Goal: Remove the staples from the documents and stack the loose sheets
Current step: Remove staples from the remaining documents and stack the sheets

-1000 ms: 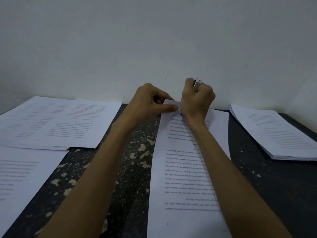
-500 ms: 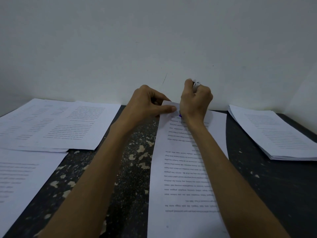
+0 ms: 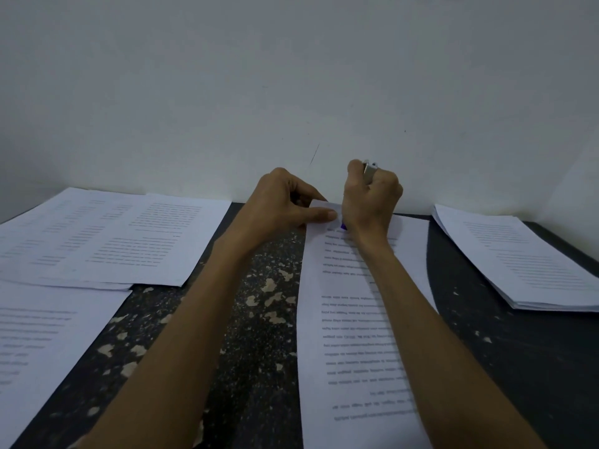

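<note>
A: How many lots of paper do you count?

B: Four. One document (image 3: pixel 350 319) lies lengthwise on the dark, speckled counter (image 3: pixel 259 319), under both arms; well to the right of the document sits one thick stack (image 3: pixel 518 264) with squared edges; to the left of the document lies a spread of overlapping sheets (image 3: pixel 113 238), how many I cannot tell; nearer than that spread, also left of the document, is a single sheet (image 3: pixel 42 345) cut off by the picture's edge.

A: And the hands?

B: Two, both bare, both at the document's far end, close to the pale wall (image 3: pixel 291 76). The left hand (image 3: pixel 282 205) has its grip on the document's far left corner; thumb and curled fingers pinch that corner, which is lifted and bent up off the counter. The right hand (image 3: pixel 369 202) is just beside it, on the document's far edge; its grip is a closed fist round one metal tool (image 3: pixel 369 170); a silvery end sticks up above the knuckles, and a small blue part shows below the hand, touching the paper next to the left thumb.

A: Any writing you can read?

B: None. Every page carries printed lines of black text; on the document the lines run upside down to the camera; on the stack and the sheets left of the document they are too blurred to make out; I see no brand or label on the tool.
</note>
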